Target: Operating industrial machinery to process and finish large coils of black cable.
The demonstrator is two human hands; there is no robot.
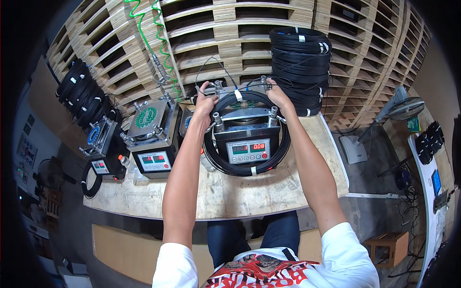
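Observation:
A boxy polishing machine (pixel 248 151) with a red digital display stands on the wooden bench in front of me. Around its body hangs a coil of black cable (pixel 284 150), tied with white tags. Both my arms reach over the machine to its far corners. My left hand (pixel 205 102) is closed at the far left metal clamp (pixel 218 87), its fingers curled by the clamp's lever. At the far right clamp (pixel 263 82), my right hand (pixel 278 94) is likewise closed, its fingertips partly hidden. Two near clamps, including the near right one (pixel 274 111), stand untouched.
Two similar machines (pixel 152 137) (pixel 103 149) stand to the left on the bench (pixel 201 197). Tall stacks of black cable coils (pixel 300 67) rise at the back right and far left. Behind are wooden pallets (pixel 230 29) and green coiled air hoses (pixel 142 26). A fan (pixel 406 109) stands right.

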